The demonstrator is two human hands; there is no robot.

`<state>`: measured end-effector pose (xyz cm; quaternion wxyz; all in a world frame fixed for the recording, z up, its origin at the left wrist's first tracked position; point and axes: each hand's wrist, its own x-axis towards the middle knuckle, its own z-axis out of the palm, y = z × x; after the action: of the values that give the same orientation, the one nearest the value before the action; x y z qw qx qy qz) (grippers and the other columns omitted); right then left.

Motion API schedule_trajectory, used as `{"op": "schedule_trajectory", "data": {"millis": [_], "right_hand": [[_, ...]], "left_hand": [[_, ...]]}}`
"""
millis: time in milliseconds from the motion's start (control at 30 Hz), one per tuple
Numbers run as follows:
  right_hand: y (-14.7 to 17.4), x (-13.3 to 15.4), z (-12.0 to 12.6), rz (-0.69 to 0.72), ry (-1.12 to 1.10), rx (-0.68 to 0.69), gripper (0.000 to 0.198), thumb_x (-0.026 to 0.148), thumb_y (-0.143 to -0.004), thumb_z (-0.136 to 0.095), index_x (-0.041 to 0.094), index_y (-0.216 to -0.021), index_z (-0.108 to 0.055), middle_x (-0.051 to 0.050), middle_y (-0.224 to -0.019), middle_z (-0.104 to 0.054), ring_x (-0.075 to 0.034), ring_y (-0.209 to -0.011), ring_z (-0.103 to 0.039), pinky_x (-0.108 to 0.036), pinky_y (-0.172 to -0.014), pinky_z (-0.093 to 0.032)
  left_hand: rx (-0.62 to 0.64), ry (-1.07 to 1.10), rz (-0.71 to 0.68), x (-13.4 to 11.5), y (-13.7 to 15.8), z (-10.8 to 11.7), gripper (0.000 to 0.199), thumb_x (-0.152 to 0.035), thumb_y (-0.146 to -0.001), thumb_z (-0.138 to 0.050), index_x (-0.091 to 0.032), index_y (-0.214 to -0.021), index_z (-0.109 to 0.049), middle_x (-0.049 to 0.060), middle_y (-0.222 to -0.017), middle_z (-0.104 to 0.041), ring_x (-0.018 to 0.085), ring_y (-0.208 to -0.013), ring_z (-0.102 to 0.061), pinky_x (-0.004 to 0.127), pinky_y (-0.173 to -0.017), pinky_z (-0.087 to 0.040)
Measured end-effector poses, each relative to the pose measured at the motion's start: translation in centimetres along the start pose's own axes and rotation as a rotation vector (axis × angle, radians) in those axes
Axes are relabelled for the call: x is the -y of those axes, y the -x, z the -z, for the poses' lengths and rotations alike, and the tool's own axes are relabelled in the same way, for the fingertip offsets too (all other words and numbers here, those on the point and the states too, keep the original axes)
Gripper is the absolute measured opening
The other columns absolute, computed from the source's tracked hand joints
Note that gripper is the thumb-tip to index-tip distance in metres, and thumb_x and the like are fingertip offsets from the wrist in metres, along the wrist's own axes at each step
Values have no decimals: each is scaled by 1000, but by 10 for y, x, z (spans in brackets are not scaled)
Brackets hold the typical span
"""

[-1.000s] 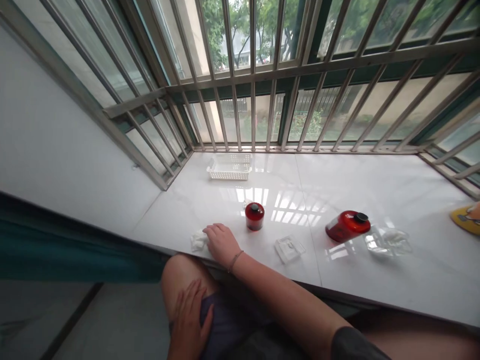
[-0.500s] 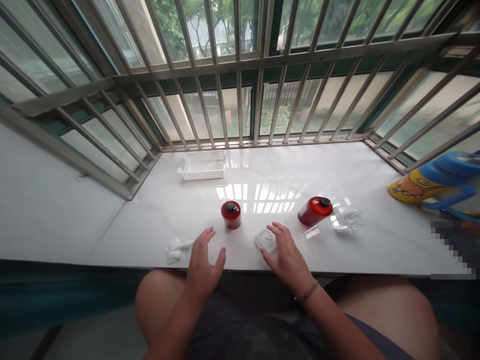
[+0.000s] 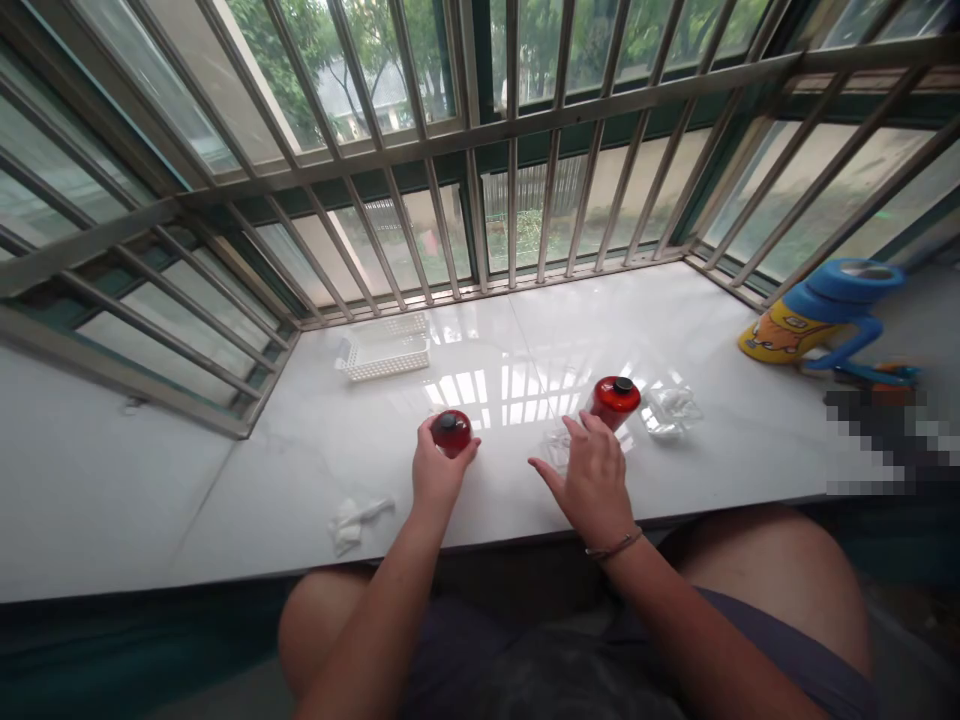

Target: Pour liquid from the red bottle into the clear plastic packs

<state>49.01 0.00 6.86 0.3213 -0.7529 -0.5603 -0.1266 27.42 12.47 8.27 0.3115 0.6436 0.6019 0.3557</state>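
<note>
Here the left hand (image 3: 437, 470) was curled around the small red jar (image 3: 451, 432) standing upright on the white table (image 3: 300, 480), thumb and fingers cupping its sides, while the right hand (image 3: 592, 478) lay fingers spread over a clear plastic piece (image 3: 559, 445), fingertips touching or nearly touching the bigger red jar (image 3: 613, 398) tipped on its side just beyond. A crumpled white wipe (image 3: 352, 518) lay left of the left hand, a clear wrapper (image 3: 671, 410) right of the tipped jar, a white basket (image 3: 384, 352) well beyond the left hand, and a yellow-blue toy (image 3: 817, 318) far right of the right hand.
</note>
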Motion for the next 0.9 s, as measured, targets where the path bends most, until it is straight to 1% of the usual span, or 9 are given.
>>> {"op": "schedule_trajectory", "data": {"millis": [67,167,267,333,400,467,600,667,900], "right_hand": [[-9,16,7,111,-143,17,62,49,-104,-66,18,-154,-46,-23,-150,-59,-40,-141,-53,-59,-116,-45],[-26,50,12,188,-295,170,47,46,-107,-62,18,-144,-55,-18,-133,-68,-33,-123,-64,-47,-105,-52],[-42,85,11,186,-217,409,36,49,-106,-65,19,-125,-65,-12,-115,-73,-28,-106,-68,-39,-93,-53],[-49,102,10,165,-166,457,29,47,-105,-65,19,-109,-67,-10,-102,-74,-27,-97,-68,-37,-87,-52],[-51,112,10,143,-135,460,28,46,-107,-63,19,-104,-66,-10,-98,-74,-27,-94,-69,-35,-83,-50],[-49,116,12,124,-105,470,29,47,-109,-59,18,-109,-64,-11,-98,-75,-28,-95,-71,-35,-80,-48],[-47,113,16,120,-57,517,35,51,-110,-53,17,-116,-61,-13,-100,-77,-29,-95,-74,-34,-76,-47],[-49,110,18,147,-41,545,35,51,-110,-52,18,-118,-61,-13,-103,-78,-29,-96,-75,-34,-77,-48],[-62,99,37,352,-28,615,27,38,-108,-58,15,-120,-63,-14,-110,-77,-27,-101,-74,-32,-82,-50]], "left_hand": [[25,5,-20,-1,4,1,77,-46,-75,-93,-25,-139,-55,12,-134,-73,32,-123,-72,47,-108,-56],[129,32,-77,-2,16,6,74,-41,-74,-94,-26,-136,-58,9,-129,-76,30,-118,-74,44,-106,-57],[243,50,-114,-4,29,11,69,-29,-76,-89,-25,-138,-59,9,-129,-77,30,-116,-75,43,-102,-58],[258,60,-151,-5,36,13,73,-25,-76,-86,-24,-143,-56,12,-138,-73,31,-124,-73,45,-108,-57],[234,75,-207,-7,39,13,78,-23,-75,-85,-21,-147,-53,16,-149,-67,33,-136,-66,47,-116,-52],[211,72,-240,-9,40,11,78,-21,-75,-84,-20,-147,-54,16,-151,-65,32,-138,-65,45,-118,-51],[218,29,-212,-12,39,8,59,-17,-81,-77,-23,-138,-64,11,-126,-79,29,-111,-76,40,-99,-59],[229,32,-217,-13,39,6,53,-18,-83,-75,-24,-134,-67,10,-120,-81,28,-105,-76,38,-93,-59],[275,70,-302,-15,42,8,61,-26,-75,-82,-23,-134,-68,6,-118,-81,28,-106,-76,36,-94,-59]]}}
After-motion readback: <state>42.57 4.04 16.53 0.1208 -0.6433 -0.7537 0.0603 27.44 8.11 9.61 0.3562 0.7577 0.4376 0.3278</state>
